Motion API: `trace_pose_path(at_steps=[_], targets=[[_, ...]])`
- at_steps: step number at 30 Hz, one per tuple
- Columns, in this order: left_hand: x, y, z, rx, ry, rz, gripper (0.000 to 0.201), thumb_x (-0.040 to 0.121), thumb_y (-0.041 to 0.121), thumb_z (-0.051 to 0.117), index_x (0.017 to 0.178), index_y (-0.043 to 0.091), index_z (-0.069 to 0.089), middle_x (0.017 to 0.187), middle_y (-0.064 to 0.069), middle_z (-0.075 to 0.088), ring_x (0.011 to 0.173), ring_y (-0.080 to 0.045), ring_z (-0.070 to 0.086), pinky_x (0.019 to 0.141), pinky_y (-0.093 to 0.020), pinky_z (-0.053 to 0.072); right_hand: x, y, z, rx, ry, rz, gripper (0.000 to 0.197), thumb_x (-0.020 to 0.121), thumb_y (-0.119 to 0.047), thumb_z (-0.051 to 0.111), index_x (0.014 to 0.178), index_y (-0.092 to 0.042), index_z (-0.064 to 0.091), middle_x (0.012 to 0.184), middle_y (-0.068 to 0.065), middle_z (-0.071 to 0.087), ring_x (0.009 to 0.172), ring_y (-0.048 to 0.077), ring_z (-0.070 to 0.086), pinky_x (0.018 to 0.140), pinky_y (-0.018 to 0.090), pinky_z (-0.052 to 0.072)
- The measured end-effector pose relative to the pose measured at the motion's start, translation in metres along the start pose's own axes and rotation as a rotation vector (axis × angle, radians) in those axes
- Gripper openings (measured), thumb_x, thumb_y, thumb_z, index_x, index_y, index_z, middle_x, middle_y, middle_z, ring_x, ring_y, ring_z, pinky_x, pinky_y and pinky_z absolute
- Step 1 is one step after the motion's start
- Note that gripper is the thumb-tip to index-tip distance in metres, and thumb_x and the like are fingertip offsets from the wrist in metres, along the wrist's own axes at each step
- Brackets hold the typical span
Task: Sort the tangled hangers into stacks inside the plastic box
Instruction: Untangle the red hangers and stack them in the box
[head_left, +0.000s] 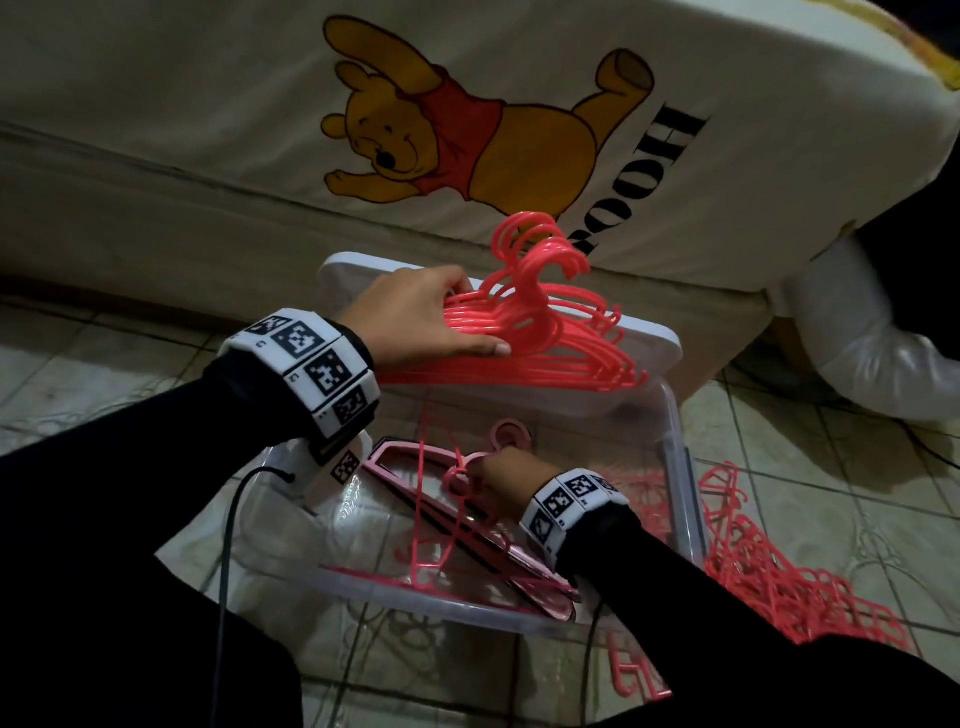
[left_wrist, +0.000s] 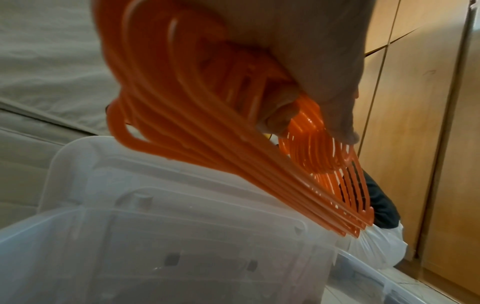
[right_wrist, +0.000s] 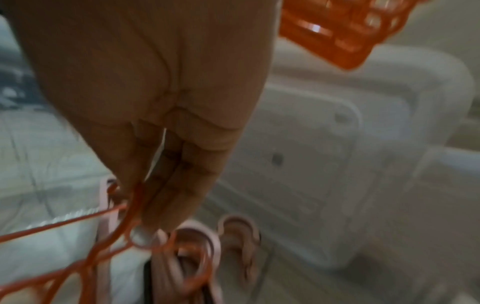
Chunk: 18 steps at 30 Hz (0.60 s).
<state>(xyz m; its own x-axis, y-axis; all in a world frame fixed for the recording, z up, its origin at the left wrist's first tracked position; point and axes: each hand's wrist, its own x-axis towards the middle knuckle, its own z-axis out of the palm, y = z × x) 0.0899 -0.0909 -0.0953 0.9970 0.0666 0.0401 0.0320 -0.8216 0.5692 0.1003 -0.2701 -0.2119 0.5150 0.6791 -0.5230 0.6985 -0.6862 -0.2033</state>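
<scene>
The left hand (head_left: 426, 317) grips a neat bundle of coral hangers (head_left: 540, 332) above the plastic box's (head_left: 670, 467) far end, long axis running crosswise. Directly beneath, nearer the person, the right hand (head_left: 506, 475) pinches a thin coral hanger (head_left: 457, 519) (lying over pink ones) inside the box.

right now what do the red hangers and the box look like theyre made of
Red hangers in the left hand: thin, glossy moulded plastic, judging by the shine and uniform colour. Box: clear, smooth plastic; the floor tiles show through its walls.
</scene>
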Motion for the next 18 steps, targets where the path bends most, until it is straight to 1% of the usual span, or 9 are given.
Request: trace_pose_path(at_steps=[2, 6, 8, 10, 12, 13, 15, 16, 18], targets=[[0.000, 0.000, -0.001, -0.007, 0.011, 0.003, 0.059, 0.055, 0.076, 0.065, 0.093, 0.032, 0.055, 0.080, 0.016, 0.058, 0.083, -0.010, 0.060, 0.071, -0.026, 0.044, -0.002, -0.002, -0.012, -0.026, 0.041, 0.028, 0.025, 0.090, -0.026, 0.052, 0.105, -0.012, 0.066, 0.104, 0.018, 0.064, 0.094, 0.037, 0.062, 0.077, 0.034, 0.049], [-0.002, 0.002, -0.002, -0.039, 0.051, 0.014, 0.066, 0.048, 0.082, 0.060, 0.092, 0.033, 0.054, 0.081, 0.015, 0.059, 0.081, -0.010, 0.060, 0.069, -0.026, 0.043, -0.012, -0.002, -0.035, -0.078, 0.136, 0.025, 0.023, 0.087, -0.019, 0.054, 0.105, -0.014, 0.068, 0.103, 0.017, 0.066, 0.095, 0.034, 0.064, 0.081, 0.036, 0.052], [-0.002, 0.004, -0.004, -0.069, 0.092, 0.019, 0.068, 0.045, 0.083, 0.056, 0.090, 0.033, 0.054, 0.079, 0.016, 0.059, 0.079, -0.008, 0.060, 0.068, -0.026, 0.042, -0.020, 0.003, -0.045, -0.054, 0.191, 0.037, 0.025, 0.086, -0.016, 0.055, 0.107, -0.020, 0.068, 0.107, 0.014, 0.066, 0.098, 0.032, 0.064, 0.083, 0.036, 0.051], [-0.003, 0.004, -0.006, -0.086, 0.135, 0.023, 0.067, 0.045, 0.084, 0.055, 0.088, 0.032, 0.055, 0.076, 0.018, 0.059, 0.074, -0.005, 0.059, 0.065, -0.024, 0.042, -0.031, 0.010, -0.057, 0.011, 0.278, 0.052, 0.023, 0.084, -0.017, 0.057, 0.102, -0.023, 0.069, 0.106, 0.011, 0.067, 0.099, 0.030, 0.063, 0.084, 0.032, 0.050], [-0.003, 0.005, -0.009, -0.074, 0.179, 0.025, 0.065, 0.049, 0.084, 0.054, 0.088, 0.032, 0.055, 0.075, 0.019, 0.058, 0.069, 0.002, 0.055, 0.061, -0.017, 0.039, -0.043, 0.018, -0.067, 0.108, 0.362, 0.075, 0.021, 0.082, -0.015, 0.058, 0.099, -0.020, 0.070, 0.101, 0.010, 0.069, 0.096, 0.028, 0.063, 0.081, 0.029, 0.048], [-0.003, 0.004, -0.011, -0.074, 0.205, 0.023, 0.065, 0.049, 0.085, 0.054, 0.089, 0.033, 0.055, 0.077, 0.019, 0.059, 0.069, 0.003, 0.055, 0.060, -0.016, 0.039, -0.049, 0.022, -0.071, 0.166, 0.406, 0.087, 0.022, 0.082, -0.012, 0.059, 0.100, -0.017, 0.070, 0.097, 0.009, 0.071, 0.094, 0.026, 0.064, 0.080, 0.028, 0.047], [-0.002, 0.002, -0.013, -0.088, 0.253, 0.009, 0.071, 0.050, 0.088, 0.053, 0.091, 0.031, 0.056, 0.085, 0.012, 0.064, 0.074, -0.006, 0.059, 0.065, -0.025, 0.047, -0.060, 0.031, -0.079, 0.347, 0.490, 0.100, 0.023, 0.081, -0.007, 0.062, 0.102, -0.015, 0.066, 0.090, 0.009, 0.071, 0.084, 0.024, 0.066, 0.078, 0.030, 0.048], [-0.001, 0.001, -0.015, -0.087, 0.273, -0.005, 0.073, 0.050, 0.091, 0.052, 0.091, 0.031, 0.056, 0.088, 0.009, 0.066, 0.078, -0.010, 0.062, 0.072, -0.030, 0.051, -0.065, 0.033, -0.082, 0.480, 0.521, 0.091, 0.023, 0.081, -0.004, 0.063, 0.101, -0.015, 0.063, 0.085, 0.010, 0.071, 0.076, 0.022, 0.066, 0.073, 0.032, 0.051], [0.000, 0.000, -0.017, -0.068, 0.302, -0.042, 0.075, 0.049, 0.095, 0.047, 0.091, 0.033, 0.054, 0.090, 0.009, 0.067, 0.084, -0.015, 0.064, 0.080, -0.039, 0.053, -0.073, 0.036, -0.087, 0.761, 0.547, 0.056, 0.021, 0.083, 0.004, 0.061, 0.094, -0.014, 0.058, 0.075, 0.012, 0.067, 0.057, 0.015, 0.061, 0.059, 0.029, 0.052]])
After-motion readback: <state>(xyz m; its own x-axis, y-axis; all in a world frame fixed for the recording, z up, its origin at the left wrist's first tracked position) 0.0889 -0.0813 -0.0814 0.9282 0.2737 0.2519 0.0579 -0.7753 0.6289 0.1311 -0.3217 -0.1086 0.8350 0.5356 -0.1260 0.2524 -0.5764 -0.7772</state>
